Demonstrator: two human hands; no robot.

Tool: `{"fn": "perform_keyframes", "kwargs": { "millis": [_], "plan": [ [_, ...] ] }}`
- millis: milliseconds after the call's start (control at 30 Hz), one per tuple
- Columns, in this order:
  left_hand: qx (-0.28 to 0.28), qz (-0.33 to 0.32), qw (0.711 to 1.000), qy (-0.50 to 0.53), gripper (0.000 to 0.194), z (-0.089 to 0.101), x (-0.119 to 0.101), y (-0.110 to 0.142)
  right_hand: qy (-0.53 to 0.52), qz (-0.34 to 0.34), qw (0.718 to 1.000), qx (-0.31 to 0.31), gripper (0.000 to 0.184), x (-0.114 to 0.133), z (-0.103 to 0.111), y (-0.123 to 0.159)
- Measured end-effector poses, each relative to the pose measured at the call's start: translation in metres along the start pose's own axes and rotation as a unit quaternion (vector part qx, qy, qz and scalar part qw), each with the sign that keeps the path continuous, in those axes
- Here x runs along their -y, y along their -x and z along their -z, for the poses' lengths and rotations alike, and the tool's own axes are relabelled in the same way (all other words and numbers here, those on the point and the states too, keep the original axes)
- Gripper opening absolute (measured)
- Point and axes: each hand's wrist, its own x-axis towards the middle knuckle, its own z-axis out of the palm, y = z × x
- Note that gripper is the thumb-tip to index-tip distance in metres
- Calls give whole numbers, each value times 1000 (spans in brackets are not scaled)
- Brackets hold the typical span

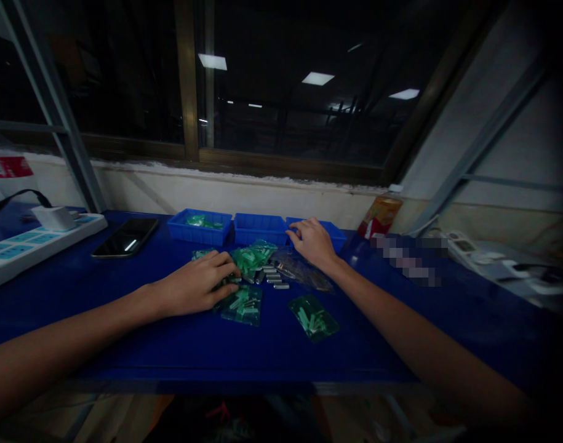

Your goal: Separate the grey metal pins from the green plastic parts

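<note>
**Blue tabletop (281, 357), small green baggies and two bare hands in among them**

So, closest to the front edge there's a flat green baggie (313, 319) lying alone, pale sticks visible inside. Just left of it and a touch further in is a second stick-filled baggie (243, 307), right by the left hand (206, 280). That hand is palm down with its fingers curled over the stuff there; can't tell if it's actually gripping anything.

Right behind sits a heap of green packets (253, 257), with short silvery cylinders (274, 277) scattered beside it and a crumpled see-through bag (299, 271) next to those. The right hand (312, 240) is past the bag, at the bins, thumb and fingers loosely bent. Can't make out whether it's pinching something.

Three blue plastic bins stand in a row: left bin (195, 234) with green packets in it, middle bin (258, 237), and right bin (338, 236) partly behind that hand. Off left, a black phone (125, 238) lies near a white power strip (45, 240). Farthest back is a dark window (299, 117) reflecting ceiling lights.
</note>
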Motion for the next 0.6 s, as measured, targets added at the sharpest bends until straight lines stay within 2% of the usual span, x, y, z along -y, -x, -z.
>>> {"fn": "perform_keyframes", "kwargs": {
  "millis": [167,333,467,600],
  "plan": [
    [2,0,1000,-2,26,1,0,1,-2,12,1000,2,20,4,4,1],
    [5,-5,1000,-4,26,0,1,1,-10,32,999,25,25,25,15,3],
    [12,-6,1000,-5,27,0,1,1,-15,17,994,105,35,38,20,6],
    [16,-7,1000,-4,28,1,1,1,-31,52,973,221,38,35,27,9]
  ]
}}
